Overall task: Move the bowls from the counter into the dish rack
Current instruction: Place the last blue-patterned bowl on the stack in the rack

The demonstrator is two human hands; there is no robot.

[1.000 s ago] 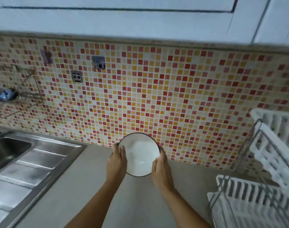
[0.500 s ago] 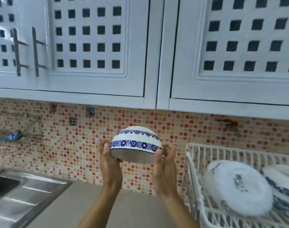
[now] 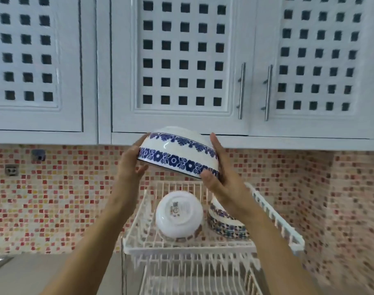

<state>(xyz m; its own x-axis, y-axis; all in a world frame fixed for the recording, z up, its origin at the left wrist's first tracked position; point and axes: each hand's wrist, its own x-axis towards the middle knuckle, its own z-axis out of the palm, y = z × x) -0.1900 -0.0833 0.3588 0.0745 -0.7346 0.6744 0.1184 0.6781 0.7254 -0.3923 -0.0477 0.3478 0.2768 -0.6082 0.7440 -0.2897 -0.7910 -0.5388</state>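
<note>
Blue-banded bowl (image 3: 177,153) inverted, hands (image 3: 219,179) raised, gripping sides

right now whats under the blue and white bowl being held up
Below the upturned blue-patterned white ceramic bowl sits the white wire dish rack, holding an upside-down white bowl and a stack of patterned bowls, partly covered by the right hand.

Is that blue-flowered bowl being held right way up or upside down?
Upside down, slightly tilted: the bowl shows its wide rim lowest and its base on top, between left hand and right hand.

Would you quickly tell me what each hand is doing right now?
Left hand: holding the blue-patterned bowl.
Right hand: holding the same bowl.
</note>
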